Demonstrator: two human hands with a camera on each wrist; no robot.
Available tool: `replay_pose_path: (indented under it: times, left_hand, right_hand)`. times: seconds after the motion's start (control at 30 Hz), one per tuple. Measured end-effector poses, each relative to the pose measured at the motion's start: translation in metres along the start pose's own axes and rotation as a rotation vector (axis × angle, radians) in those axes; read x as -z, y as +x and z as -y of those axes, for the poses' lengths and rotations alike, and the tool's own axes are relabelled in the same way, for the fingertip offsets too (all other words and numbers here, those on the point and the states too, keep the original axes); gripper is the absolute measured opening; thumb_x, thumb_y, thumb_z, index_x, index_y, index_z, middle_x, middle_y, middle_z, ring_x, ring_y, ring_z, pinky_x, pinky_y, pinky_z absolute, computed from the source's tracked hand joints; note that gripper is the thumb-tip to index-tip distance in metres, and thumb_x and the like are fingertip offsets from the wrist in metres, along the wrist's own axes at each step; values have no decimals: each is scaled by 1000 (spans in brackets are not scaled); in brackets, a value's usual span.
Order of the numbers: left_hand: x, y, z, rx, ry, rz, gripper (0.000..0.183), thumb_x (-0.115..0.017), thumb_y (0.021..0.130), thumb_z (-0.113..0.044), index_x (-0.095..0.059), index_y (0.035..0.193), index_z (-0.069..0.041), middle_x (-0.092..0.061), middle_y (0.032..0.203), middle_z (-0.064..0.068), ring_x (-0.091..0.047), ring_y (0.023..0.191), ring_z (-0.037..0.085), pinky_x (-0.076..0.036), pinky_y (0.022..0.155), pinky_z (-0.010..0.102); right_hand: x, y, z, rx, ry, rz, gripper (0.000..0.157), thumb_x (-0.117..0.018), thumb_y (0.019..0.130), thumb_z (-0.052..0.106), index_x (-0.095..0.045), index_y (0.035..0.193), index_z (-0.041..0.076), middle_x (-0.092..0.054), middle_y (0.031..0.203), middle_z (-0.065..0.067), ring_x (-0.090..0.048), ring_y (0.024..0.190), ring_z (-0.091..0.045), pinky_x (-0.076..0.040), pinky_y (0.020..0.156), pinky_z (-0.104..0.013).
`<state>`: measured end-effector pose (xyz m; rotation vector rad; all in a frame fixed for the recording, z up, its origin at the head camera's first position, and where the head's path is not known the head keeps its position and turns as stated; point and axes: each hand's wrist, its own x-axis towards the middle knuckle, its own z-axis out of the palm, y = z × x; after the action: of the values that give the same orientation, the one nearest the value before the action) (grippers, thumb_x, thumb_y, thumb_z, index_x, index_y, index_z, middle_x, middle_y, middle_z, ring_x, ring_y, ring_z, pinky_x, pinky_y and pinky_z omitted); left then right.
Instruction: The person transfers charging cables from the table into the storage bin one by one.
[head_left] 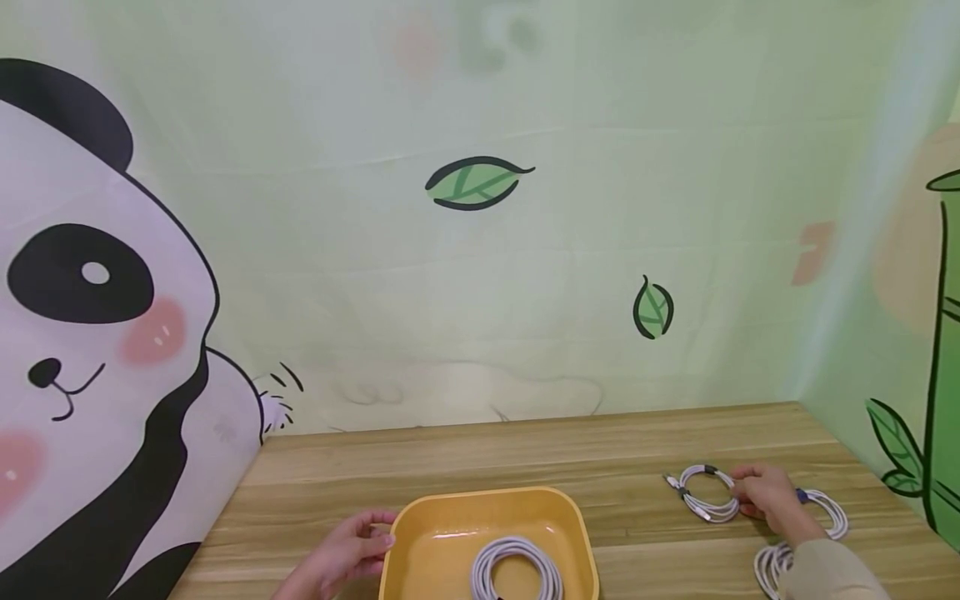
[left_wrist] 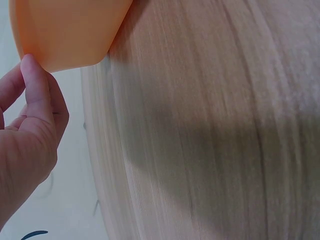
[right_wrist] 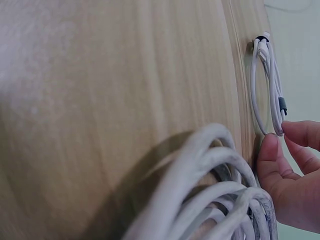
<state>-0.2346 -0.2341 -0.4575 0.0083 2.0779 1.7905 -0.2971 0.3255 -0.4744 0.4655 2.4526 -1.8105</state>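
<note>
The right hand's (head_left: 768, 496) grip pinches a small white cable coil (head_left: 712, 511) at the right of the worktop (head_left: 637, 537); more coiled cable (head_left: 837, 521) lies nearer, beside that forearm. To the left, the left hand's (head_left: 348, 546) grip holds the yellow tray's (head_left: 442, 550) left rim, a larger coil (head_left: 551, 575) lying inside

The bench (head_left: 315, 475) is looking streaky brown, the tray (head_left: 435, 562) is gleaming yellow; toward the back right corner, a white cable (head_left: 712, 512) is wearing black ties (head_left: 709, 470).
</note>
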Motion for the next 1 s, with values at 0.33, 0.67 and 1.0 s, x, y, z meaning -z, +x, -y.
replay_pose_path:
  times: [0.33, 0.67, 1.0]
  left_hand:
    - [-1, 1, 1, -5, -3, 7, 45, -57, 84, -12, -38, 121, 7, -53, 92, 5, -55, 74, 10, -51, 64, 22]
    - [-1, 1, 1, -12, -11, 9, 45, -57, 84, -12, -39, 121, 7, -51, 89, 4, -54, 72, 9, -50, 62, 20]
    - [0, 2, 2, -18, -19, 21, 44, -56, 85, -10, -37, 121, 7, -50, 86, 1, -53, 70, 7, -49, 60, 18]
  right_hand:
    - [0, -1, -1, -7, -2, -4, 33, -56, 69, -10, -45, 100, -18, -52, 60, 2, -51, 54, -9, -47, 50, -22]
    - [-1, -1, -1, -10, -9, 2, 34, -53, 66, -10, -47, 99, -17, -51, 61, 0, -50, 56, -10, -47, 51, -22]
    - [-1, -1, -1, -14, 8, 41, 36, -51, 67, -11, -46, 102, -18, -50, 61, 0, -50, 56, -10, -47, 51, -22]
